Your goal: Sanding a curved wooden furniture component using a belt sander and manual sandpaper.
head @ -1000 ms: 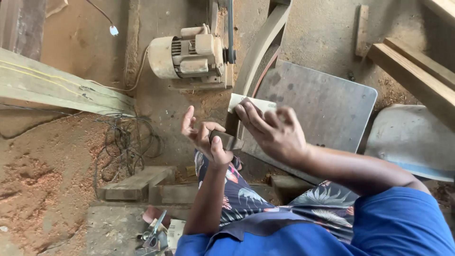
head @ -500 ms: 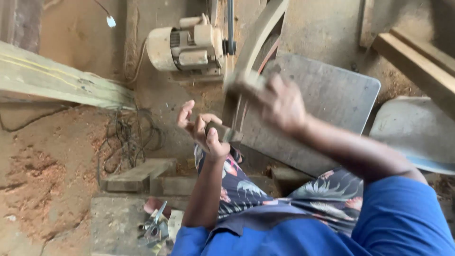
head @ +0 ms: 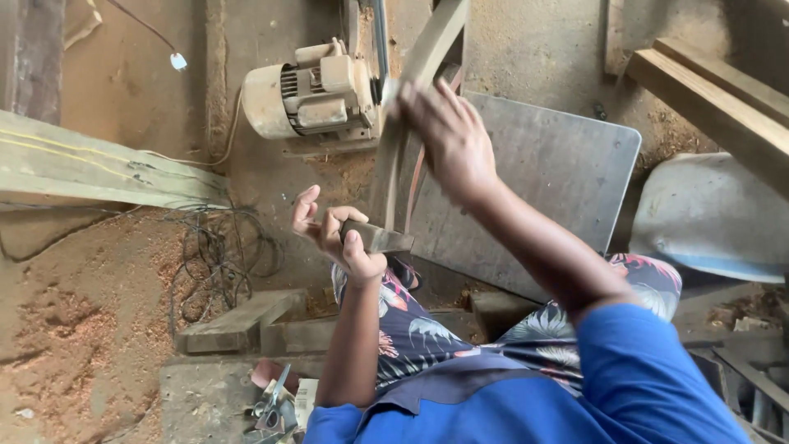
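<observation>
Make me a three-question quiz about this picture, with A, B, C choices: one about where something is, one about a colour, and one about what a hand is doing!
1. Where is the electric motor?
A. On the floor beyond the curved wooden piece
B. On the grey board
C. On the person's lap

2. What colour is the person's shirt sleeve?
A. Red
B. Blue
C. Yellow

3. What is the left hand doing?
A. Lying flat and open
B. Resting on the floor
C. Gripping the near end of the wooden piece

Answers:
1. A, it sits on the dusty floor above the hands in the view.
2. B, the sleeve is plain blue.
3. C, fingers and thumb close around the wood, while the right hand presses higher up.
</observation>
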